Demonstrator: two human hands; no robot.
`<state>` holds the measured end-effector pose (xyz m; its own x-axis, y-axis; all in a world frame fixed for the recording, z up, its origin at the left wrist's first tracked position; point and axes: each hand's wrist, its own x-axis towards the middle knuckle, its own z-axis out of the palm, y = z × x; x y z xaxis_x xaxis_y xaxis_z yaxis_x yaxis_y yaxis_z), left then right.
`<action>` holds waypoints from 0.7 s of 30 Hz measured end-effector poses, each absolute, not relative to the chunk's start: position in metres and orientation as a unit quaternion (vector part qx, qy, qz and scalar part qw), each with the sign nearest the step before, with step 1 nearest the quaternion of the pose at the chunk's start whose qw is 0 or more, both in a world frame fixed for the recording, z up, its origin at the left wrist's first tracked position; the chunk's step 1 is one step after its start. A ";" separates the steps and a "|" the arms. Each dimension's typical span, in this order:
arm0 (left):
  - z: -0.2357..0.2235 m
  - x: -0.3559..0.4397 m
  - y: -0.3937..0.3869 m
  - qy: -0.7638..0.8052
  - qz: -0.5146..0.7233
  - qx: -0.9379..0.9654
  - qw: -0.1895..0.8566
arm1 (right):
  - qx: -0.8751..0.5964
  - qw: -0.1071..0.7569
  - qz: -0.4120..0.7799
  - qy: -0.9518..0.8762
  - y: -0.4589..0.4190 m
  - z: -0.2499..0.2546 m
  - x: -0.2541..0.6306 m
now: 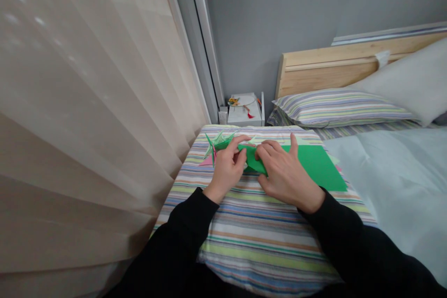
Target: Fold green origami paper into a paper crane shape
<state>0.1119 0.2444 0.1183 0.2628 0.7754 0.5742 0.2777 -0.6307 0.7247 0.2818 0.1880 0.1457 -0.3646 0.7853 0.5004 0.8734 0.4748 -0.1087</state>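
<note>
A small folded piece of green paper point(253, 160) lies between my hands on the striped cloth point(258, 223). My left hand point(228, 165) pinches its left end between thumb and fingers. Curled fingers of my right hand point(282, 172) grip and press its right part, with one finger sticking up. Beneath and to the right of that hand lie flat green sheets point(321, 167). Just left of my left hand stand pointed folded-paper shapes point(218, 143) in green and pale green, and beside them is pink paper point(206, 161). My fingers hide part of the folded piece.
A pleated beige curtain point(104, 102) hangs close on the left. Behind the cloth-covered surface stands a white cabinet point(244, 114) with small items on top. On the right is a bed with a pale blue cover point(394, 172), striped pillow point(345, 107) and wooden headboard point(314, 77).
</note>
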 end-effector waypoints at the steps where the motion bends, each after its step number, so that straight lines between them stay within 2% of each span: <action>1: 0.119 0.112 0.244 0.344 0.490 0.764 0.241 | -0.510 0.253 -0.098 -0.816 0.189 0.144 0.280; 7: 0.122 0.113 0.242 0.324 0.479 0.793 0.193 | -0.535 0.264 -0.113 -0.794 0.194 0.138 0.275; 21: 0.121 0.112 0.242 0.352 0.477 0.777 0.213 | -0.496 0.313 -0.123 -0.800 0.202 0.139 0.281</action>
<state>0.1117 0.2421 0.1215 0.2968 0.7500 0.5911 0.3436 -0.6614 0.6667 0.2815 0.2018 0.1385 -0.3113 0.7172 0.6235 0.8711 0.4776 -0.1145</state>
